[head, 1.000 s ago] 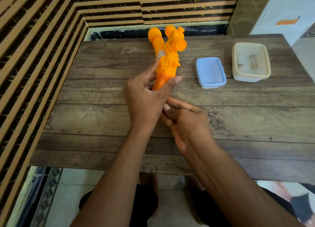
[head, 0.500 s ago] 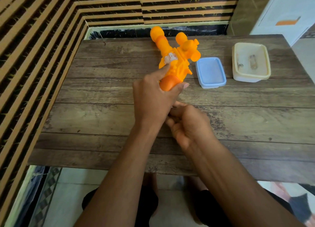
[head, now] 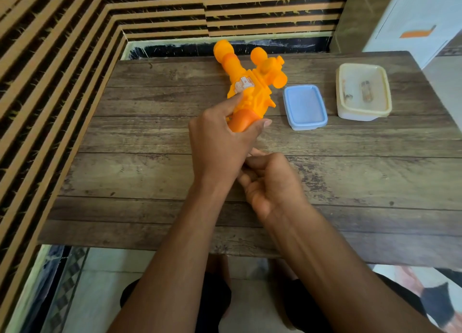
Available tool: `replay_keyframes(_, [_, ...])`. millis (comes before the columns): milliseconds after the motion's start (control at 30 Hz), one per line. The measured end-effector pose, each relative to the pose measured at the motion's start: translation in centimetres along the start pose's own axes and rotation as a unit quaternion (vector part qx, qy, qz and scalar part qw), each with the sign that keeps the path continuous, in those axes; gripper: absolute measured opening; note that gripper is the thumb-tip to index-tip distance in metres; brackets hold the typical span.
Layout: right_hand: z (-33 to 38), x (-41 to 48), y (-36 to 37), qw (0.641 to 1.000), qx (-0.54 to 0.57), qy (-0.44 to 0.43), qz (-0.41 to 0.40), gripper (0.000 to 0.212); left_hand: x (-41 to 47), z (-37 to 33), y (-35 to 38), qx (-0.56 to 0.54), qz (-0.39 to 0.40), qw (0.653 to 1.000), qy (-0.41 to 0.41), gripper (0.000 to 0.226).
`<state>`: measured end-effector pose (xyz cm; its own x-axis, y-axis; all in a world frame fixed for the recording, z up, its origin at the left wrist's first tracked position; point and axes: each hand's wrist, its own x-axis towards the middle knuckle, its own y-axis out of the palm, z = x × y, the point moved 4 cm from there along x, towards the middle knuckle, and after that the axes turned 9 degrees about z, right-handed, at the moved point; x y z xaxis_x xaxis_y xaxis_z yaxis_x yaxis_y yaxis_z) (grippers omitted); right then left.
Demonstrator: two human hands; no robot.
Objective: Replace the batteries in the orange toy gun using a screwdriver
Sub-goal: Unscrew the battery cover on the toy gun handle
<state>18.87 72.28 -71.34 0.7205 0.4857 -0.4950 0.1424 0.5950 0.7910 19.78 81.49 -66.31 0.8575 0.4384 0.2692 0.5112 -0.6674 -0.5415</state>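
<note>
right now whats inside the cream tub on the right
Two small objects lie on the floor of the open cream tub, apart, too blurred to identify. Its blue lid sits beside it, covering nothing.

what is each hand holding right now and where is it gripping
The left hand holds the orange toy gun by its darker handle end. The right hand is curled beneath it; whether it holds anything cannot be told.

Single head-worn wide-angle view, looking forward and steeply down over a wooden table [head: 140, 172] from the person's near edge. Close range: both forearms enter from the bottom, left hand [head: 220, 142] and right hand [head: 272, 182] mid-frame. Striped wall [head: 50, 57] fills left and top; floor shows below the table edge.
</note>
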Motion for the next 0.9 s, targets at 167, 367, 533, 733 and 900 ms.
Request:
replay_keyframes(167, [0.1,0.3,-0.2,1.000,0.013,0.006,0.004,0.043,0.1,0.2,-0.1,-0.018,-0.004,1.000,0.001,0.058])
replay_keyframes(367, [0.3,0.1,0.0,1.000,0.003,0.005,0.005,0.045,0.0,-0.1,-0.1,-0.022,-0.001,1.000,0.009,0.060])
replay_keyframes(533, [0.5,-0.1,0.1,1.000,-0.014,0.007,-0.004,0.044,-0.1,-0.1,-0.2,-0.040,0.002,0.999,0.002,0.060])
replay_keyframes(733, [1.4,0.2,0.3,0.999,-0.053,0.000,0.006,0.040,-0.2,0.0,-0.6,-0.115,-0.043,0.992,-0.036,0.047])
replay_keyframes(900, [2.9,-0.3,0.8,0.970,-0.232,-0.076,-0.001,0.024,-1.1,0.5,-1.6,-0.234,-0.122,0.959,-0.100,0.047])
